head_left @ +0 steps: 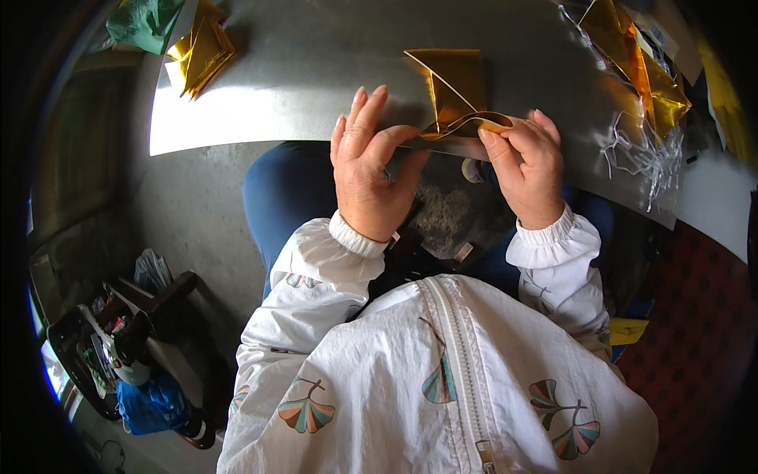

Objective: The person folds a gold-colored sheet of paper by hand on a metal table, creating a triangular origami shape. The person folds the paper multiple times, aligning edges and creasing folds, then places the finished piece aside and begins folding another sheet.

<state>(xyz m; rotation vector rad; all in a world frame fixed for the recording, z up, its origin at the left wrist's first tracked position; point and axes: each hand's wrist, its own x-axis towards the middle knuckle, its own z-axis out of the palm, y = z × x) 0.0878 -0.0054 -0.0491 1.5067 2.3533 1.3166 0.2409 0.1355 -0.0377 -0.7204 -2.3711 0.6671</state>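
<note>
A curled piece of gold foil paper (474,121) is held at the table's near edge, its near side bowed into a wavy opening. My left hand (371,166) pinches its left end between thumb and forefinger, the other fingers raised. At the right end, the thumb and fingers of my right hand (529,162) close on the paper. Just beyond lies a folded gold foil sheet (462,75) with pale edges along its folds. Whether that sheet and the curled piece are joined, I cannot tell.
Folded gold foil pieces (204,51) lie at the table's far left, near a green bag (146,22). More gold foil (636,67) and tangled white strings (651,154) occupy the right side of the metal table (316,75). A cart-like stand (150,316) with a blue bag (152,403) is at lower left.
</note>
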